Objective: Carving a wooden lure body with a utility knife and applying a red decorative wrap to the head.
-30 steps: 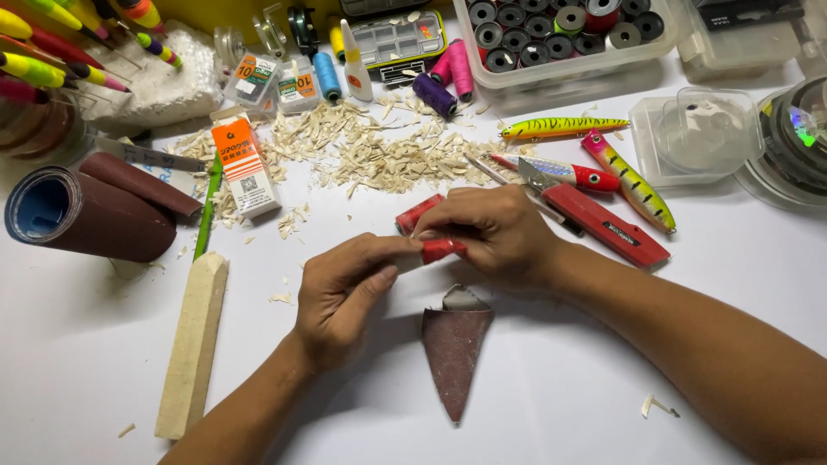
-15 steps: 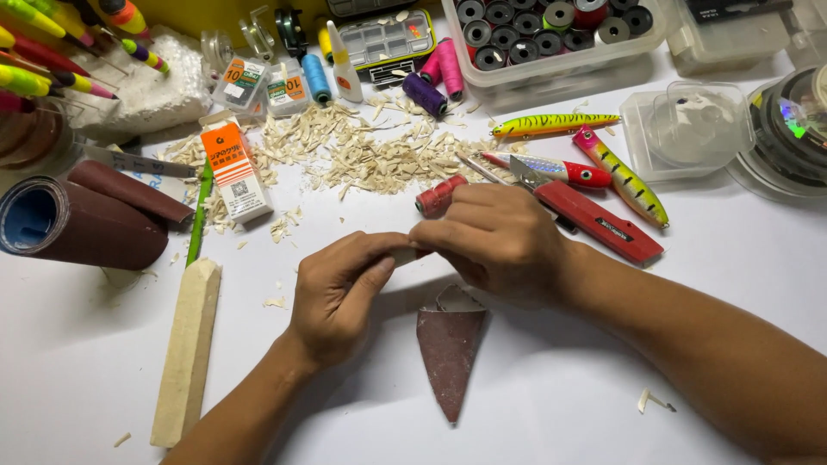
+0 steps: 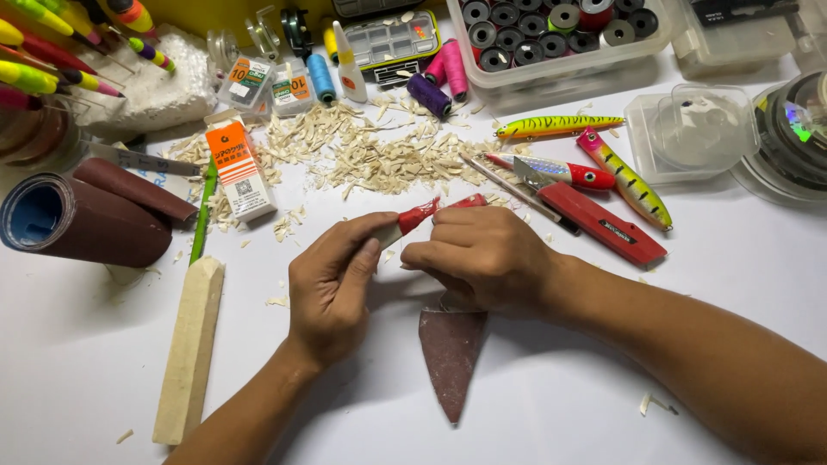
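My left hand (image 3: 332, 288) and my right hand (image 3: 482, 254) meet over the middle of the white table (image 3: 560, 405). Both grip a small red-and-pale lure body (image 3: 422, 213), its red end sticking up between my fingers. A pointed scrap of brown sandpaper (image 3: 452, 357) runs from under my right hand toward me. A squared pale wood stick (image 3: 191, 349) lies left of my left forearm.
Wood shavings (image 3: 370, 155) are heaped behind my hands. A red utility knife (image 3: 603, 226) and painted fishing lures (image 3: 560, 127) lie at right. Sandpaper rolls (image 3: 82, 220) and an orange box (image 3: 239, 168) sit at left. Thread spools and plastic boxes (image 3: 551, 34) line the back.
The lure body has turned in my fingers, its red end now pointing up and right. My hands shifted only slightly over the sandpaper.
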